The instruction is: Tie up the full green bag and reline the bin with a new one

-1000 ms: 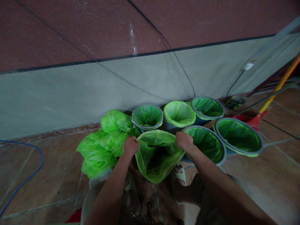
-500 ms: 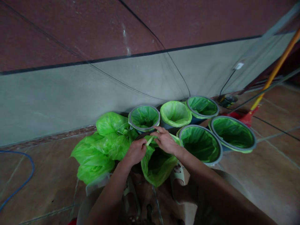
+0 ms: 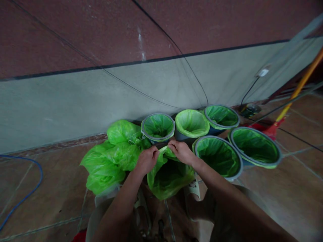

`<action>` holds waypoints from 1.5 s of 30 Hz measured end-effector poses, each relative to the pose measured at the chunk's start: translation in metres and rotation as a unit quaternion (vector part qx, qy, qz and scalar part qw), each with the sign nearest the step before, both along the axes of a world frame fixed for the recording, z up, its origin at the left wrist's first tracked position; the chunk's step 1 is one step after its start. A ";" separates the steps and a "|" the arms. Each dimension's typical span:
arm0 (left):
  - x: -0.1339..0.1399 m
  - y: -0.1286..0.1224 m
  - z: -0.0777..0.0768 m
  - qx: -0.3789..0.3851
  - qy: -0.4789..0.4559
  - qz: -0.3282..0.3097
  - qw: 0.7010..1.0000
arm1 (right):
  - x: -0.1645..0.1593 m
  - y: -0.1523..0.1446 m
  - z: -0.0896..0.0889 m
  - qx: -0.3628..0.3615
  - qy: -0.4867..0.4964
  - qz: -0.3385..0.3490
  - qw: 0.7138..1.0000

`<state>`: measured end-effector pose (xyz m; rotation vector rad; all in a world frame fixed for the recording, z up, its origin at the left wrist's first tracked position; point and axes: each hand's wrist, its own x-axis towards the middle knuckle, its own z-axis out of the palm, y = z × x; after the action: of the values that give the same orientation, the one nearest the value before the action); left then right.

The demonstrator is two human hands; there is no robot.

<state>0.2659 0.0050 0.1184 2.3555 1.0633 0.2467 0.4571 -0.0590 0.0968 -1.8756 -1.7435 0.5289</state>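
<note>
Between my feet a green garbage bag (image 3: 164, 188) hangs with its mouth wide, dark inside. My left hand (image 3: 147, 159) pinches its far rim on the left. A little to the right, my right hand (image 3: 182, 152) is closed on the same rim, and a strip of the plastic stretches between the two. Whatever stands under the bag is mostly hidden. Just beyond my hands is a grey-rimmed trash can (image 3: 158, 127) with a green liner, and a lined trash can (image 3: 219, 157) stands right of my right wrist.
More lined cans stand near the wall: one with liner folded over its rim (image 3: 192, 123), others at right (image 3: 221, 116), (image 3: 256, 148). Tied green bags (image 3: 118, 154) lie heaped at left. A red broom (image 3: 274, 129) leans at right; a blue hose (image 3: 40, 174) curves on the tiles.
My right hand has closed its fingers on the bag rim, where before they were more spread. The bag's mouth has opened wider toward the left. The view has shifted slightly.
</note>
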 end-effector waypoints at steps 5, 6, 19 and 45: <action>-0.002 0.007 -0.005 0.041 0.126 0.070 0.989 | 0.008 -0.001 -0.010 -0.023 -0.016 -0.044 0.999; -0.004 0.010 -0.007 0.042 0.157 0.091 0.982 | 0.011 -0.002 -0.015 -0.047 -0.038 -0.066 0.996; 0.014 0.012 -0.022 0.029 0.193 0.095 0.976 | 0.027 -0.004 -0.056 -0.084 0.070 -0.103 0.989; -0.007 0.098 -0.142 -0.299 -0.120 0.313 0.893 | 0.049 0.081 -0.140 -0.154 0.339 -0.167 0.913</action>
<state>0.2586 0.1028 -0.0231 1.3547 1.4883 0.3670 0.5057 0.0218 -0.0432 -1.8200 -0.9034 1.1954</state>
